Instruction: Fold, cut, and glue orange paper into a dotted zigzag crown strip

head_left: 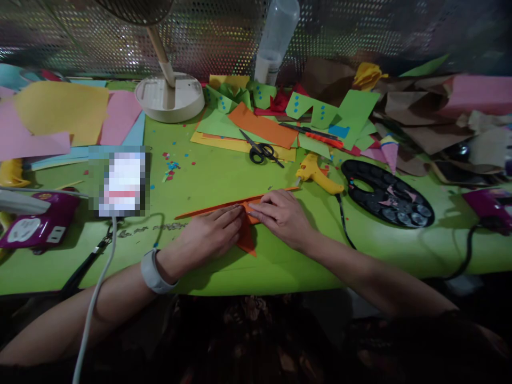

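Observation:
A folded piece of orange paper [248,242] lies on the green table near its front edge, with a long narrow strip reaching out to both sides and a pointed flap toward me. My left hand [212,233] holds the paper down, its fingers close together over the fold. Thumb and fingers of my right hand [283,217] pinch the paper's upper right part. Both hands nearly meet at the middle, so much of the fold is hidden. Right of them rests a yellow glue gun [319,175]; black-handled scissors [262,152] lie beyond.
A phone [124,184] with a white cable is at left, beside a purple device [42,221]. Behind stand a white fan base [170,101] and a clear bottle [278,40]. Coloured paper [262,125] and a cutter [320,137] lie at the back, a black palette [388,194] at right.

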### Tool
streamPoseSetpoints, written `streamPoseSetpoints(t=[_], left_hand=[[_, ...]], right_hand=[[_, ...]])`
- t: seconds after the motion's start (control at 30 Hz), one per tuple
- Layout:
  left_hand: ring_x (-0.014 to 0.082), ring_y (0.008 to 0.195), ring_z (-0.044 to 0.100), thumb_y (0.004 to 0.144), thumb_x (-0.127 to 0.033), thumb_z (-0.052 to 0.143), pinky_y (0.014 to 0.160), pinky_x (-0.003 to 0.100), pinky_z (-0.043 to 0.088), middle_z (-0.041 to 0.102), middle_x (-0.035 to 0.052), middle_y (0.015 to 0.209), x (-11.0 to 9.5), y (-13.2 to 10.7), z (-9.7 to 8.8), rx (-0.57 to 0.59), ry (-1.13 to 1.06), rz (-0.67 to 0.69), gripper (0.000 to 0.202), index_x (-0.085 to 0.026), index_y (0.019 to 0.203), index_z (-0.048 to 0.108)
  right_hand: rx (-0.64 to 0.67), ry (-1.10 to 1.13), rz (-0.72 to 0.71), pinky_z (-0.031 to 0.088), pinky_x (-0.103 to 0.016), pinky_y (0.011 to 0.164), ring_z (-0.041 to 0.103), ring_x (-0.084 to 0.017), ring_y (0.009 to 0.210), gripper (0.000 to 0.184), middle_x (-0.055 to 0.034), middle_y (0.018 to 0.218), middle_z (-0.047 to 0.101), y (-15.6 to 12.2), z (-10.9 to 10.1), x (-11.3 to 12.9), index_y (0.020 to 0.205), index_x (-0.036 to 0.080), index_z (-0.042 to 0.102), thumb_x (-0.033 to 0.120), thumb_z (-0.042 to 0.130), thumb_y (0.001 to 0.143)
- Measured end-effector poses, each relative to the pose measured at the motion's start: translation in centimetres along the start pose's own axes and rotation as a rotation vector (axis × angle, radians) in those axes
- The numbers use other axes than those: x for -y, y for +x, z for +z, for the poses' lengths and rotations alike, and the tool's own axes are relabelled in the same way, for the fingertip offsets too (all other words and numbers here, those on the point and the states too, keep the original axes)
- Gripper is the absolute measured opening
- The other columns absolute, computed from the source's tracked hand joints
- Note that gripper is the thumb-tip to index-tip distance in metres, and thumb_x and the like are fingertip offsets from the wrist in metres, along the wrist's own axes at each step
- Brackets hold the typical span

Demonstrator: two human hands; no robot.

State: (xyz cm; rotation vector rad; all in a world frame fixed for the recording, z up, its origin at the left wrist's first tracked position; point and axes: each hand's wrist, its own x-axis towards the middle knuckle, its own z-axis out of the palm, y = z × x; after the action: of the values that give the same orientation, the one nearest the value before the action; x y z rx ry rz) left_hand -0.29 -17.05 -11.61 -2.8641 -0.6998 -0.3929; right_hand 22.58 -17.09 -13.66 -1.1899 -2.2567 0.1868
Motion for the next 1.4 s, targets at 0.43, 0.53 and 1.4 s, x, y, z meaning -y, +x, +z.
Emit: streamPoseSetpoints(t=[0.43,0.53,1.4], left_hand=[[0.0230,0.101,0.067,0.095,-0.019,0.048,0.081,0.033,0.058,0.069,0.0129,0.114,-0.05,0.19,-0.58,0.040,-0.015,-0.026,0.020,-0.012,0.103,0.066],[0.0227,0.101,0.068,0.096,-0.019,0.049,0.084,0.034,0.058,0.070,0.0125,0.114,-0.06,0.18,-0.62,0.023,-0.008,-0.020,0.020,-0.012,0.105,0.065],[0.0258,0.105,0.066,0.092,-0.012,0.051,0.085,0.040,0.058,0.068,0.0142,0.113,-0.13,0.17,-0.64,0.030,-0.107,-0.054,0.018,-0.011,0.103,0.065]], right_hand=[[0.040,0.021,-0.012,0.042,-0.036,0.076,0.054,-0.019,0.084,0.027,-0.0066,0.087,0.066,0.10,0.01,-0.07,0.105,0.022,0.075,0.036,0.054,0.098],[0.039,0.018,-0.009,0.041,-0.035,0.076,0.054,-0.019,0.083,0.027,-0.0065,0.087,0.066,0.15,0.00,-0.04,0.105,0.022,0.075,0.036,0.054,0.098],[0.037,0.008,-0.006,0.041,-0.037,0.077,0.053,-0.019,0.083,0.028,-0.0060,0.087,0.065,0.37,-0.02,0.25,0.109,0.024,0.074,0.036,0.051,0.098]])
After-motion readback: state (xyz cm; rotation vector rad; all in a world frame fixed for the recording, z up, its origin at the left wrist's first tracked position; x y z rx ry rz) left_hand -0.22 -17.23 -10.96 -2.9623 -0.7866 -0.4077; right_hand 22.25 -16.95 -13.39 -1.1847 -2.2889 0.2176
